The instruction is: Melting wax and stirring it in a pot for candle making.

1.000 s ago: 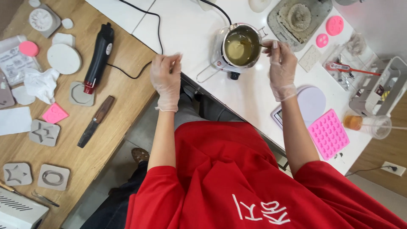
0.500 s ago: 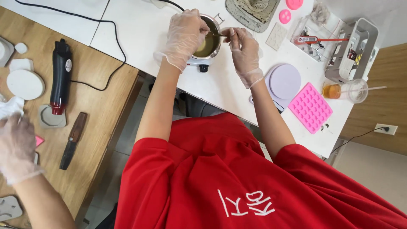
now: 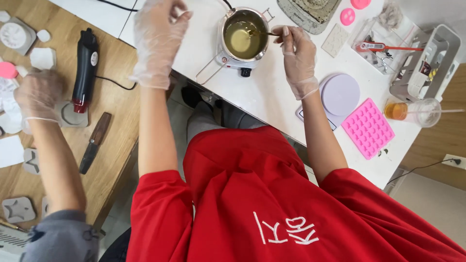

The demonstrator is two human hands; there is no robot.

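Two gloved hands up over white table (image 3: 272, 97). R hand (image 3: 298, 56) bent at wrist, fingers pinched shut on thin spoon (image 3: 264, 33), tip dipped in yellow liquid in small metal pot (image 3: 242, 35). L hand (image 3: 156, 36) raised left of pot, fingers loosely curled, holding nothing. Pink mould (image 3: 368, 128) and lilac disc (image 3: 341, 94) to the right. Wooden table (image 3: 111, 140) on left: co-worker's gloved hand (image 3: 38, 94) beside black heat gun (image 3: 86, 68), knife (image 3: 94, 142) near.

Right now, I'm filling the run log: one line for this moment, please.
right hand: holds spoon in metal pot | left hand: raised, empty | co-worker's hand: near heat gun
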